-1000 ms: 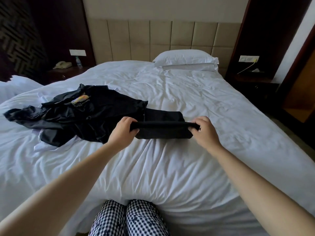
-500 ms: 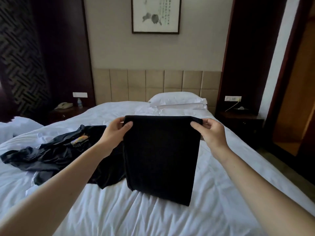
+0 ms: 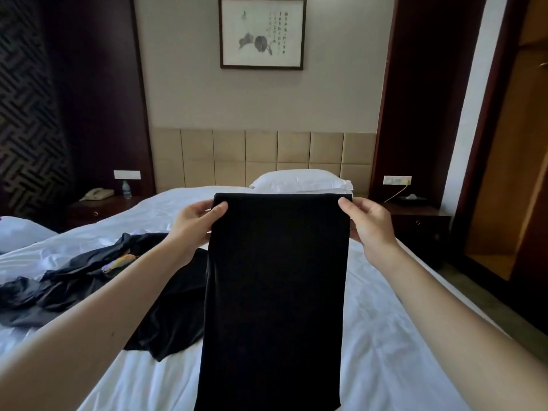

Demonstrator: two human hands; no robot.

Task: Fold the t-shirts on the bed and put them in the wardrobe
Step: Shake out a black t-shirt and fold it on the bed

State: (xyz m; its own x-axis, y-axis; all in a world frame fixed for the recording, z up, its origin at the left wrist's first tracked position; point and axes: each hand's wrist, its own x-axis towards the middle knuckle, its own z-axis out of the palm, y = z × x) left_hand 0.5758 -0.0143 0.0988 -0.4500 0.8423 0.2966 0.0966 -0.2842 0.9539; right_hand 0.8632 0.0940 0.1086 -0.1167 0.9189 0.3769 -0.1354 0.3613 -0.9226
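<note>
Up it comes! The black t-shirt, folded into a long panel (image 3: 275, 292), lay bunched on the white-sheeted bed (image 3: 385, 336) a second ago. Now it hangs above the bed, with the left hand (image 3: 195, 225) and right hand (image 3: 367, 226) each keeping a pinching grip on a top corner. A crosswise fold looks next, and the crumpled dark pile of clothes (image 3: 89, 280) waits unfolded.

One second ago the shirt (image 3: 275, 292) lay as a folded bundle on the bed (image 3: 385, 321), both hands gripping its near edge. The left hand (image 3: 195, 223) and right hand (image 3: 367, 229) have since lifted it clear. Each now pinches an upper corner, level with the pillow (image 3: 299, 180). The shirt has dropped open into a long narrow panel, and its lower end reaches the frame's bottom edge. The view has tilted up, bringing the wall picture (image 3: 262, 32) fully in.
</note>
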